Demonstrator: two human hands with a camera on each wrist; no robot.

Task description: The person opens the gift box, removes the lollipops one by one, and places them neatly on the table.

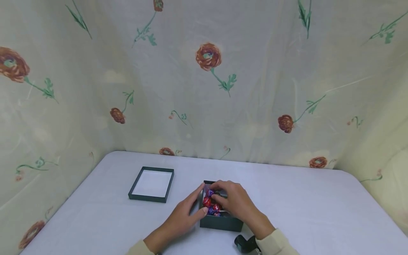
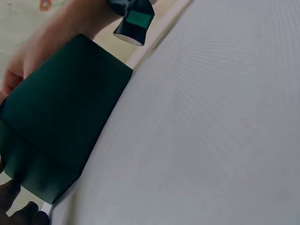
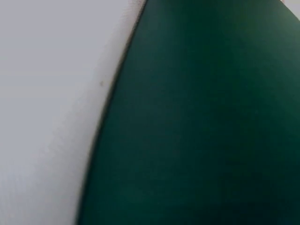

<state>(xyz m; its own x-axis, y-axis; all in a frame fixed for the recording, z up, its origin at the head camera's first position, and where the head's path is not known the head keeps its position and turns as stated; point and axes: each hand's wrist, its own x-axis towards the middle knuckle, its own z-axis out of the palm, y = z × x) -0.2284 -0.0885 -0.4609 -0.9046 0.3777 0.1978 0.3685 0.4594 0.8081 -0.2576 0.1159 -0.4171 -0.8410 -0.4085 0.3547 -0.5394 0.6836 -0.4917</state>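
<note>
A dark green box stands on the table with several red and purple wrapped lollipops in it; one white stick shows. My left hand lies along the box's left side, fingers extended and thumb on the near left rim. Over the box, my right hand reaches in with bent fingers, index and thumb pinching a purple-wrapped lollipop. Its other fingers hide the box's right part. The left wrist view shows the box's outer wall with dark fingertips below; green wall fills most of the right wrist view.
A square, dark-rimmed box lid with a white inside lies on the table to the left, behind my left hand. A black wrist camera sits under the right wrist. White cloth covers the table; a flowered curtain hangs behind.
</note>
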